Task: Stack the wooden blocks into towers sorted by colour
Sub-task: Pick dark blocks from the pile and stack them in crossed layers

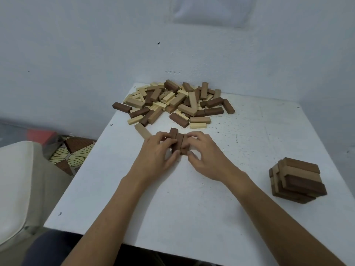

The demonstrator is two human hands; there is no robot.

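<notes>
Both forearms are reaching in over the near edge of the tabletop (192, 204) and angling toward its middle. Off the left edge, a pale cushion (15, 179) is lying low beside a leaf-patterned sheet (74, 153).

Close to the right edge, a little nearer than the hands, a stack (297, 181) is standing in crossed layers. It is showing mid-brown blocks on top, darker ones below and paler wood on its left face. It is sitting well apart from both hands.

At the middle of the tabletop the two hands are meeting around the dark blocks (179, 140), which are lying side by side, lengthwise away from the person. The left hand (155, 156) is gripping them from the left, fingers curled over the top and thumb pressing at the near end. The right hand (207, 156) is gripping them from the right in the same way, fingers bent over the far part and thumb tucked against the near end. How many blocks are in the row I cannot tell, since the fingers are covering part of it.

Just beyond the left hand, a tan block (142, 131) is lying flat and slanted, its near end hidden behind the knuckles.

Farther on, the pile (172, 102) of loose dark, mid-brown and pale blocks is spreading along the far edge, toward the far left corner. One brown block (122, 107) is poking out past the left edge. Behind it, a whitish wall (76, 54) is rising.
</notes>
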